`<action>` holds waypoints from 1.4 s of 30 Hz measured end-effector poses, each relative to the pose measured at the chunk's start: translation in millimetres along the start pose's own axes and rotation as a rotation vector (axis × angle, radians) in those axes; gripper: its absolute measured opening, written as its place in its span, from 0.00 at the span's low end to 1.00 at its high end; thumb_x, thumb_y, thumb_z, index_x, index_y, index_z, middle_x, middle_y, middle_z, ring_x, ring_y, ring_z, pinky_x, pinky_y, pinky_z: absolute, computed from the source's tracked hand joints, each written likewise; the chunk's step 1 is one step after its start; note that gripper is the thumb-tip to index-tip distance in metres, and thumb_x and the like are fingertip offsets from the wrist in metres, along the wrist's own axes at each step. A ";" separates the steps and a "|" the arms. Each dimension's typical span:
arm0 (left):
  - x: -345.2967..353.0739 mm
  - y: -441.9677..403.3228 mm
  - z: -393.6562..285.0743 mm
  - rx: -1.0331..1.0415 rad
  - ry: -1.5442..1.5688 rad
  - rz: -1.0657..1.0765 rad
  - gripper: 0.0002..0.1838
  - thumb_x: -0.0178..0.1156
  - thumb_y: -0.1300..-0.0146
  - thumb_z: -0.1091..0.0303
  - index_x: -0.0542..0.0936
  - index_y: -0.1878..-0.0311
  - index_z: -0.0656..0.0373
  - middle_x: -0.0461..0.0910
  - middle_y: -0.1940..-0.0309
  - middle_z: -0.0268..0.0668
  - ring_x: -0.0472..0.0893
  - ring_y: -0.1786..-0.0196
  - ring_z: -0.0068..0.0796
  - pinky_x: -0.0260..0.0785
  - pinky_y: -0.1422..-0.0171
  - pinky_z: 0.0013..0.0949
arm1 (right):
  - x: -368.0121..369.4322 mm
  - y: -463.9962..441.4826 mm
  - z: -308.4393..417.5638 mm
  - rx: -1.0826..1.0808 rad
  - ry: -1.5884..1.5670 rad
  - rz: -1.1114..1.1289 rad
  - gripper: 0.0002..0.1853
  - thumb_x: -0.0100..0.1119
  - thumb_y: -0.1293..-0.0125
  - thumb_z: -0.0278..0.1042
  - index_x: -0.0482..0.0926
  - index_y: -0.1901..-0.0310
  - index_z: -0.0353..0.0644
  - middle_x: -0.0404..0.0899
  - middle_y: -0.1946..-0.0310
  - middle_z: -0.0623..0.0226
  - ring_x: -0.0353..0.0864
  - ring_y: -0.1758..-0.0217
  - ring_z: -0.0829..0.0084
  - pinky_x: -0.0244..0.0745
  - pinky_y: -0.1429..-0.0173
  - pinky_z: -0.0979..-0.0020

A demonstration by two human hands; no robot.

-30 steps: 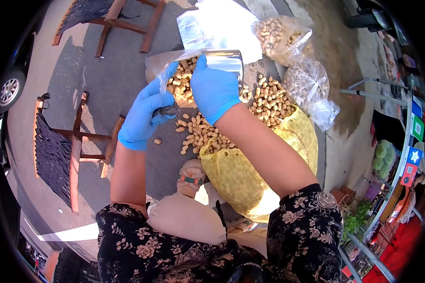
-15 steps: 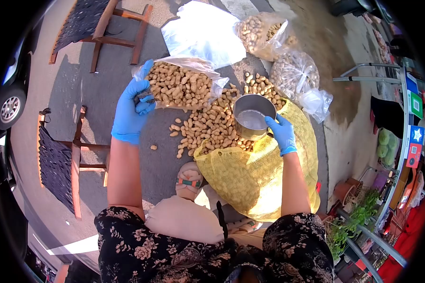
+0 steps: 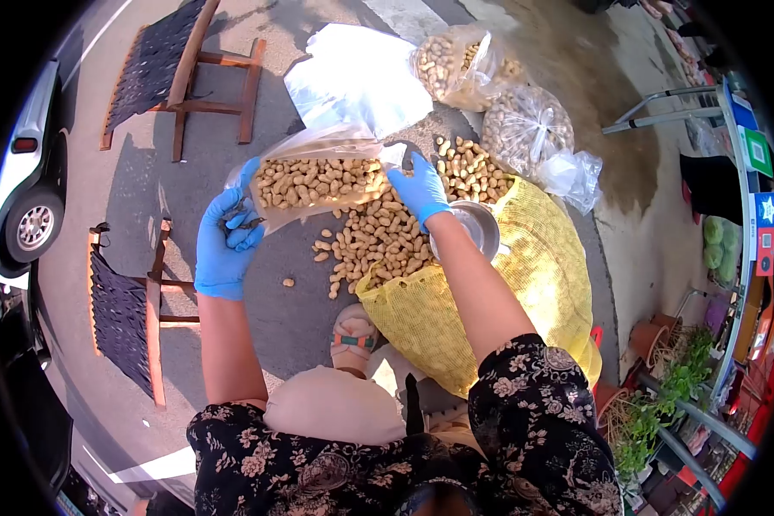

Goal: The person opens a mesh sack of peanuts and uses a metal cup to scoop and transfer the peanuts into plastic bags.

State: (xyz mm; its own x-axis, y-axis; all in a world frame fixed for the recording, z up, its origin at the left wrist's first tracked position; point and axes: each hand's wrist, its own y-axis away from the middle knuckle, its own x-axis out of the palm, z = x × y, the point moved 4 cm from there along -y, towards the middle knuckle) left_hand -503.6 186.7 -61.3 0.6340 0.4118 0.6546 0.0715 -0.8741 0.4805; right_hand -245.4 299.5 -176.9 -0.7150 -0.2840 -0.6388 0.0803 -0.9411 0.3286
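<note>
My left hand point(image 3: 224, 236), in a blue glove, is closed on the left edge of a clear plastic bag point(image 3: 305, 148); something small and dark shows at its fingers. Peanuts point(image 3: 314, 182) fill much of this bag, which I hold up above the ground. My right hand point(image 3: 421, 191), also gloved in blue, grips the bag's right edge, its fingertips partly hidden. Beneath lies a heap of loose peanuts point(image 3: 383, 241), spilling from a yellow mesh sack point(image 3: 525, 284). A metal pot point(image 3: 480, 225) rests at the sack's mouth, partly covered by my right forearm.
Flat white plastic bags point(image 3: 353, 82) lie beyond the heap. Further right stand an open bag of peanuts point(image 3: 451, 69) and a tied one point(image 3: 529, 129). Two wooden folding stools point(image 3: 176, 82) are on the left. Potted plants point(image 3: 641, 421) and a stall frame line the right.
My right hand has let go of the metal pot, leaving it on the peanuts by the sack, and moved left to the bag's edge. The bag is now stretched between both hands.
</note>
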 end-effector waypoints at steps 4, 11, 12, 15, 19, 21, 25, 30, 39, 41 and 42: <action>-10.9 4.4 -21.8 0.052 -0.035 -0.039 0.29 0.54 0.39 0.66 0.64 0.35 0.63 0.58 0.86 0.19 0.50 0.89 0.08 0.44 0.85 0.16 | 64.2 -39.3 -40.9 0.288 0.159 0.251 0.36 0.62 0.49 0.53 0.70 0.44 0.33 0.75 0.48 0.49 0.76 0.47 0.62 0.71 0.46 0.67; -34.6 -16.8 -49.9 0.119 -0.155 -0.085 0.25 0.55 0.38 0.65 0.69 0.40 0.67 0.60 0.85 0.20 0.53 0.87 0.09 0.45 0.84 0.16 | 29.8 -45.1 24.3 0.239 -1.277 0.302 0.09 0.49 0.33 0.30 0.74 0.55 0.39 0.78 0.66 0.64 0.79 0.62 0.69 0.78 0.51 0.65; -39.0 -19.4 -57.4 0.140 -0.199 -0.137 0.24 0.55 0.38 0.65 0.70 0.41 0.68 0.62 0.84 0.21 0.53 0.87 0.09 0.45 0.84 0.16 | 16.8 -39.2 51.2 0.166 -1.269 0.330 0.09 0.50 0.33 0.30 0.74 0.55 0.37 0.78 0.65 0.61 0.80 0.61 0.67 0.78 0.50 0.63; -65.9 -27.1 -98.4 0.204 -0.241 -0.152 0.22 0.55 0.38 0.64 0.73 0.46 0.71 0.73 0.77 0.27 0.57 0.85 0.10 0.48 0.81 0.16 | -0.3 -27.3 118.9 -0.005 -1.252 0.320 0.10 0.49 0.33 0.30 0.73 0.54 0.34 0.79 0.63 0.58 0.81 0.60 0.64 0.79 0.49 0.61; -55.5 -18.9 -111.7 0.310 -0.335 -0.065 0.21 0.56 0.38 0.65 0.74 0.46 0.68 0.77 0.68 0.31 0.68 0.78 0.11 0.57 0.74 0.17 | -20.9 -16.1 149.9 -0.174 -1.239 0.311 0.11 0.47 0.32 0.30 0.73 0.54 0.32 0.79 0.62 0.57 0.81 0.60 0.63 0.79 0.50 0.61; -42.4 -20.8 -86.1 0.342 -0.391 -0.236 0.21 0.55 0.38 0.66 0.73 0.44 0.67 0.77 0.65 0.31 0.72 0.72 0.14 0.61 0.71 0.18 | -24.2 -23.2 135.8 -0.191 -1.231 0.252 0.11 0.46 0.32 0.30 0.74 0.55 0.33 0.80 0.62 0.58 0.80 0.56 0.64 0.77 0.48 0.62; -49.5 -37.1 -36.4 0.295 -0.368 -0.181 0.25 0.53 0.38 0.70 0.67 0.38 0.63 0.77 0.65 0.31 0.74 0.66 0.17 0.65 0.62 0.22 | -11.5 -50.2 68.6 0.007 -1.008 0.204 0.09 0.50 0.35 0.31 0.77 0.60 0.36 0.81 0.63 0.64 0.78 0.58 0.72 0.71 0.50 0.73; -69.4 -33.6 -12.6 0.312 -0.209 -0.074 0.24 0.50 0.39 0.74 0.66 0.38 0.66 0.77 0.61 0.36 0.77 0.60 0.23 0.68 0.57 0.24 | -61.3 -8.5 36.3 -0.089 -0.723 0.170 0.09 0.54 0.36 0.31 0.81 0.58 0.38 0.81 0.63 0.69 0.75 0.60 0.79 0.69 0.52 0.78; 10.1 -5.1 58.7 1.101 -1.563 -0.328 0.30 0.60 0.46 0.73 0.65 0.39 0.64 0.66 0.41 0.47 0.65 0.37 0.44 0.56 0.33 0.41 | -128.7 110.1 -142.5 0.182 0.053 -0.211 0.29 0.63 0.45 0.51 0.73 0.51 0.33 0.78 0.64 0.54 0.79 0.61 0.61 0.73 0.54 0.65; 16.0 -28.8 105.5 0.851 -1.606 -0.042 0.34 0.62 0.48 0.70 0.62 0.37 0.62 0.65 0.39 0.48 0.65 0.37 0.48 0.57 0.33 0.43 | -107.6 120.0 -158.7 0.184 0.011 -0.182 0.33 0.66 0.48 0.54 0.72 0.49 0.33 0.77 0.62 0.54 0.78 0.58 0.60 0.73 0.53 0.64; -0.3 -51.5 139.9 0.637 -1.558 0.083 0.38 0.64 0.50 0.66 0.60 0.35 0.61 0.63 0.38 0.49 0.64 0.36 0.51 0.57 0.33 0.46 | -104.8 121.5 -155.2 0.170 0.072 -0.185 0.34 0.66 0.48 0.54 0.72 0.49 0.34 0.76 0.61 0.54 0.78 0.58 0.59 0.73 0.52 0.63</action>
State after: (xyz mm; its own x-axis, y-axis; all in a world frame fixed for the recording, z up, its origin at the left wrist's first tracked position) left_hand -399.8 195.5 -167.9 0.7276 0.0740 -0.6820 0.0325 -0.9968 -0.0735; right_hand -53.0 186.4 -178.0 -0.6549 -0.1282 -0.7448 -0.1691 -0.9357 0.3098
